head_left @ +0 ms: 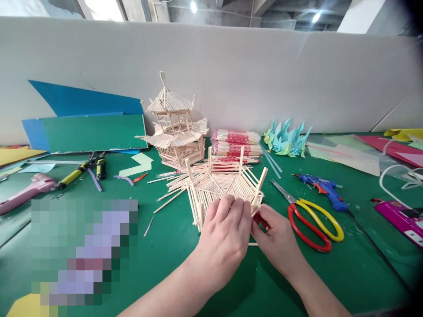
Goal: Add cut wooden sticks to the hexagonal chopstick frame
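Observation:
A many-sided model of thin wooden sticks (pixel 216 185), with short upright posts at its corners, lies on the green table in front of me. My left hand (pixel 226 237) is closed over its front edge, fingers curled down onto the sticks and hiding that part. At the right front corner, my right hand (pixel 274 233) pinches a wooden stick (pixel 256 208) between thumb and finger; its fingertips are partly hidden. Under my hands, another short stick (pixel 254 244) shows against the table. Loose sticks (pixel 170 200) fan out left of the model.
Behind stands a tiered stick pagoda (pixel 176 136) beside packaged stick bundles (pixel 234 143) and blue folded paper (pixel 287 136). Scissors (pixel 310 220), a blue glue gun (pixel 325 189) with its cord, and a purple power strip (pixel 401 220) lie right. Pliers (pixel 79 171) lie left, near a pixelated patch.

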Action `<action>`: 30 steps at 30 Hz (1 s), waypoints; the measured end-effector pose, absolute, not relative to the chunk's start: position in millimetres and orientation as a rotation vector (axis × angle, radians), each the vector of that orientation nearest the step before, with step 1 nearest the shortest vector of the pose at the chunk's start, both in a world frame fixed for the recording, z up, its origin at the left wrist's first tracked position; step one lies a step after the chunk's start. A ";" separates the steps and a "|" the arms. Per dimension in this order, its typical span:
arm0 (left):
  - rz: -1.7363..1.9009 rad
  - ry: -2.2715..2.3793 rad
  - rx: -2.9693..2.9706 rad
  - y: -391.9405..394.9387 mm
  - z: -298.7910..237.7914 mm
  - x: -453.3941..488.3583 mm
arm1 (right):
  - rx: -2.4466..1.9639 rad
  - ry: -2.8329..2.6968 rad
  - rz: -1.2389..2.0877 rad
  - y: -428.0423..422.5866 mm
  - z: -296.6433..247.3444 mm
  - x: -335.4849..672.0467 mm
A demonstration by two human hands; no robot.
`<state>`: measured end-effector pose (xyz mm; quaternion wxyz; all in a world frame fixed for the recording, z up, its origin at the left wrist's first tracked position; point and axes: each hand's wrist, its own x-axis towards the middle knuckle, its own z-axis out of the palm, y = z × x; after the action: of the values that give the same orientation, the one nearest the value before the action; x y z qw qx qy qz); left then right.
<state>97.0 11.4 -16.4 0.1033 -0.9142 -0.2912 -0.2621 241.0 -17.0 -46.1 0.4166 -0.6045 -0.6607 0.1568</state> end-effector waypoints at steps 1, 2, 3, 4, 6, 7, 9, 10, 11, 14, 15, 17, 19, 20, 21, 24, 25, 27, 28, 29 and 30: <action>-0.719 -0.880 -2.721 15.2 -16.4 99.3 | -1.506 -1.658 0.405 -16.4 -46.2 241.2; -0.686 -0.895 -2.747 18.8 -16.6 100.5 | -1.501 -1.656 0.420 -16.1 -46.1 241.4; -0.670 -0.900 -2.773 21.7 -16.9 100.8 | -1.499 -1.653 0.436 -15.9 -45.9 241.6; -0.670 -0.892 -2.796 24.1 -17.2 100.5 | -1.496 -1.650 0.453 -15.8 -45.7 241.8; -0.699 -0.848 -2.826 27.1 -17.8 99.2 | -1.489 -1.644 0.489 -15.9 -45.2 242.0; -0.718 -0.823 -2.838 27.8 -18.3 98.5 | -1.484 -1.637 0.503 -15.9 -45.1 242.1; -0.774 -0.802 -2.858 28.6 -20.1 97.8 | -1.478 -1.625 0.524 -16.0 -45.2 242.3; -0.805 -0.806 -2.869 28.7 -21.5 97.6 | -1.478 -1.621 0.530 -15.9 -45.3 242.4; -0.834 -0.814 -2.878 28.8 -23.1 97.5 | -1.477 -1.617 0.532 -15.9 -45.3 242.5; -0.894 -0.833 -2.892 29.2 -27.1 97.1 | -1.473 -1.612 0.537 -15.5 -44.8 242.6; -0.896 -0.833 -2.899 29.3 -27.6 96.9 | -1.469 -1.611 0.539 -15.3 -44.5 242.5; -0.890 -0.826 -2.927 29.7 -27.2 96.6 | -1.460 -1.609 0.547 -15.0 -44.1 242.4; -0.885 -0.830 -2.959 30.1 -25.7 96.4 | -1.456 -1.604 0.554 -14.9 -44.2 242.4; -0.888 -0.839 -2.972 30.2 -25.1 96.4 | -1.455 -1.601 0.558 -15.0 -44.5 242.4; -0.894 -0.852 -2.981 30.3 -24.6 96.3 | -1.455 -1.599 0.565 -15.1 -44.9 242.5; -0.884 -0.883 -3.010 30.0 -24.4 95.7 | -1.449 -1.596 0.584 -15.7 -45.8 242.7; -0.878 -0.884 -3.017 29.9 -24.6 95.4 | -1.445 -1.594 0.587 -15.8 -45.9 242.7; -0.867 -0.881 -3.022 29.6 -25.0 94.9 | -1.440 -1.591 0.589 -16.0 -45.8 242.6; -0.869 -0.878 -3.021 29.5 -25.2 94.8 | -1.440 -1.591 0.589 -15.9 -45.7 242.6; -0.876 -0.878 -3.019 29.3 -25.3 94.8 | -1.441 -1.591 0.589 -15.9 -45.7 242.6; -0.886 -0.879 -3.016 29.1 -25.4 94.9 | -1.441 -1.591 0.589 -15.9 -45.7 242.6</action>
<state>94.9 29.1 -25.4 -0.0611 -0.9223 -0.2687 -0.2711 242.6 -15.9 -45.7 0.4421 -0.5806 -0.6412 0.2374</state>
